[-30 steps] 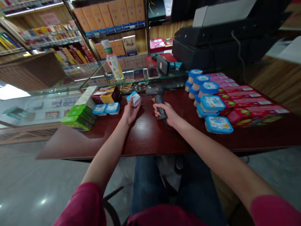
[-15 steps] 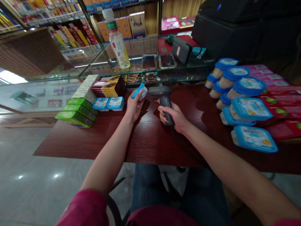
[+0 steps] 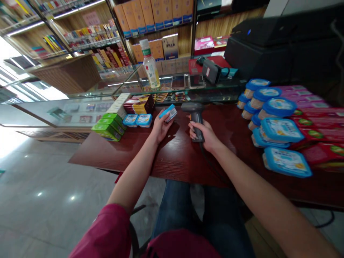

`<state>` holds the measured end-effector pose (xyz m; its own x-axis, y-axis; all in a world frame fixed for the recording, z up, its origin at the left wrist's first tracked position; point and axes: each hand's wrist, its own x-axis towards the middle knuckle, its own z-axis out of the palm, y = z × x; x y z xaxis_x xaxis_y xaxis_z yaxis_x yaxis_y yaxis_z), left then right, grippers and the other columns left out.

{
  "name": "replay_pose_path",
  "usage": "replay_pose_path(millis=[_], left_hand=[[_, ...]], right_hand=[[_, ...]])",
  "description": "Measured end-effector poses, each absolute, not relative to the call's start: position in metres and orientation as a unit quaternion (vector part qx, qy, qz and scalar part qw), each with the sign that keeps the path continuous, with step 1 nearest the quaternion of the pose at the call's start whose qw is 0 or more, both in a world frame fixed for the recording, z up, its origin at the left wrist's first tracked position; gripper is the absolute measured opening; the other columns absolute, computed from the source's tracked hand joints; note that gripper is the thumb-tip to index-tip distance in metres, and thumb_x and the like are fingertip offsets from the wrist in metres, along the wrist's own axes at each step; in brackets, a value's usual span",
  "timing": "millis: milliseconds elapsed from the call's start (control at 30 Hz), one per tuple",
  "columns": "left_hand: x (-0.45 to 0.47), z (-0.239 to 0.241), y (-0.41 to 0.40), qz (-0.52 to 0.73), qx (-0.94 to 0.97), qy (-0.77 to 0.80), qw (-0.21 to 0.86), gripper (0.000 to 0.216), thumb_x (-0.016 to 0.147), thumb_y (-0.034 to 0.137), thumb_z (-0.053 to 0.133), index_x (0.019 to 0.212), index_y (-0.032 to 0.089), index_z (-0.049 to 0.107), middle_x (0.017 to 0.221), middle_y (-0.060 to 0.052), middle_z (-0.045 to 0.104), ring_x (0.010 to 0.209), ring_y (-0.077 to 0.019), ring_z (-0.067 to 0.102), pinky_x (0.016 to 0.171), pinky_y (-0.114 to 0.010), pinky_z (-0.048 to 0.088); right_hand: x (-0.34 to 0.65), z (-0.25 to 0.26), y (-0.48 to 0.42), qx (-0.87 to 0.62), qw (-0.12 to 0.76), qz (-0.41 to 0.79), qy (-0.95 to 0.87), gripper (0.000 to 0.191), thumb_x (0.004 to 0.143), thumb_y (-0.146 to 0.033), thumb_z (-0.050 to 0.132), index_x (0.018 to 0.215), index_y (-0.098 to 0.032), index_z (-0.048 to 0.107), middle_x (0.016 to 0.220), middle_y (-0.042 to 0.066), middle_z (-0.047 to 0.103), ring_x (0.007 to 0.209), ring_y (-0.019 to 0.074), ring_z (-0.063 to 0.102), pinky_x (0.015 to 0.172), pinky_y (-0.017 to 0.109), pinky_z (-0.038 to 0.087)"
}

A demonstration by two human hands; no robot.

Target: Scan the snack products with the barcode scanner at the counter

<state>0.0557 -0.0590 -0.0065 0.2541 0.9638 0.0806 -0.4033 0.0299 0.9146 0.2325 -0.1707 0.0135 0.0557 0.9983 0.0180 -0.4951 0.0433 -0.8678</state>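
Held up in my left hand is a small blue-lidded plastic tub, tilted so that a white label faces the right. My right hand is wrapped round the handle of a dark grey barcode scanner, whose head points left toward the tub. A short gap lies between scanner and tub. To the left of my left hand, two more blue-lidded tubs sit side by side on the dark red wooden desk. The scanner's cable runs down behind my right forearm.
Green boxes and dark red and yellow packets stand at the left. Stacked round blue-lidded cups, rectangular tubs and red packages crowd the right. A drink bottle stands on the glass counter behind.
The view has swung left and up, so things appear shifted right. Both hands keep their grip on the tub and the scanner, which stay close together.
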Motion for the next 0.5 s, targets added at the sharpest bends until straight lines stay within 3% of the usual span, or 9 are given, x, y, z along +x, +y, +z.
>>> replay_pose_path(millis=[200, 400, 500], left_hand=[[0.027, 0.016, -0.094, 0.549, 0.506, 0.345, 0.569, 0.052, 0.082, 0.043, 0.082, 0.128, 0.025, 0.067, 0.13, -0.007, 0.074, 0.127, -0.0248, 0.069, 0.111, -0.041, 0.054], [-0.038, 0.019, -0.104, 0.621, 0.576, 0.479, 0.23, 0.055, 0.076, 0.038, 0.087, 0.124, 0.022, 0.067, 0.127, -0.009, 0.072, 0.119, -0.0261, 0.068, 0.108, -0.04, 0.053], [-0.065, 0.017, -0.097, 0.595, 0.568, 0.566, 0.052, 0.055, 0.075, 0.033, 0.089, 0.123, 0.022, 0.063, 0.13, -0.011, 0.067, 0.127, -0.0285, 0.062, 0.114, -0.044, 0.049]], right_hand=[[0.239, 0.012, -0.17, -0.357, 0.638, 0.588, -0.346, 0.042, 0.068, -0.039, 0.086, 0.097, -0.023, 0.06, 0.069, -0.008, 0.054, 0.046, 0.0068, 0.045, 0.047, 0.024, 0.037], [0.235, 0.01, -0.169, -0.359, 0.622, 0.599, -0.355, 0.041, 0.068, -0.037, 0.086, 0.098, -0.023, 0.062, 0.068, -0.008, 0.054, 0.047, 0.0076, 0.045, 0.046, 0.025, 0.036], [0.234, 0.009, -0.169, -0.365, 0.616, 0.601, -0.356, 0.042, 0.067, -0.037, 0.086, 0.098, -0.023, 0.062, 0.068, -0.008, 0.054, 0.046, 0.0078, 0.045, 0.045, 0.025, 0.036]])
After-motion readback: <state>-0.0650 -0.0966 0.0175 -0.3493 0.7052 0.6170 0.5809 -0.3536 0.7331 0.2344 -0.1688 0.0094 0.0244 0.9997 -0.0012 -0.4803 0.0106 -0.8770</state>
